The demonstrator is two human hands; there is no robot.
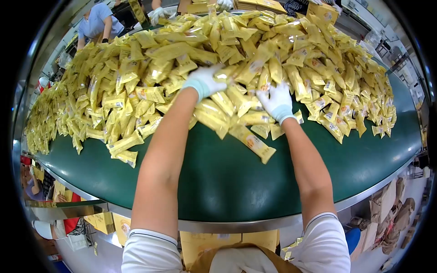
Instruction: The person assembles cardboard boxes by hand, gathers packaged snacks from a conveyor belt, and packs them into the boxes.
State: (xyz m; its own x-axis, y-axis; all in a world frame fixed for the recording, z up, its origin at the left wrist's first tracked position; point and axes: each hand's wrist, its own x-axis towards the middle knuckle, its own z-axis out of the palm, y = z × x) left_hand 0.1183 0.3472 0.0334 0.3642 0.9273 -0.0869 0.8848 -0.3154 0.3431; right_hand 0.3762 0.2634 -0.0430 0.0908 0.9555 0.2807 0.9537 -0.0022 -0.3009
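Both my hands wear white gloves with pale green cuffs and reach into a big heap of yellow plastic packets (152, 94). My left hand (205, 82) lies over the middle of the heap, slightly blurred, with thumb and fingers apart against the packets. To its right, my right hand (276, 101) rests on packets near the heap's front edge, fingers spread. Neither hand is visibly closed round a packet. Between and below the hands, a single printed packet (252, 143) sticks out onto the green table surface (227, 182).
A metal rim (255, 225) borders the curved table. Yellow cartons (218, 241) stand below it, in front of my body. Across the table are a person in a blue top (98, 22) and other people's gloved hands (158, 16). Brown sacks (400, 218) lie on the right.
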